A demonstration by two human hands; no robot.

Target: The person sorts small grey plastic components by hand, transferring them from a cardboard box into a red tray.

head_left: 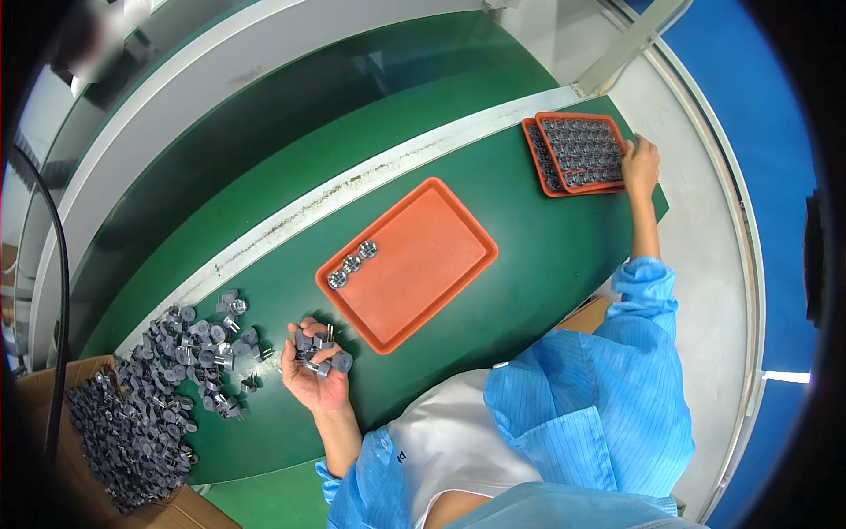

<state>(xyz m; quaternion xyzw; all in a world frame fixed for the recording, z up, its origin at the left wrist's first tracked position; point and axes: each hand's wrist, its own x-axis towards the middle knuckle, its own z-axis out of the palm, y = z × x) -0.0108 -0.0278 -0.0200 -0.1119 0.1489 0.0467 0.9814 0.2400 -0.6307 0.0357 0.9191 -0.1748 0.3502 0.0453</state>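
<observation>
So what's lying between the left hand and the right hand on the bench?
In the head view, the nearly bare orange tray with three round grey parts in its corner lies between the left hand and right hand; otherwise green mat.

Small grey round parts [315, 353] heaped in upturned palm, full orange trays [582, 150] stacked at table's far right

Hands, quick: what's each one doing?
Left hand: cupped, holding small grey parts.
Right hand: resting on the filled orange trays, holding nothing visible.
</observation>
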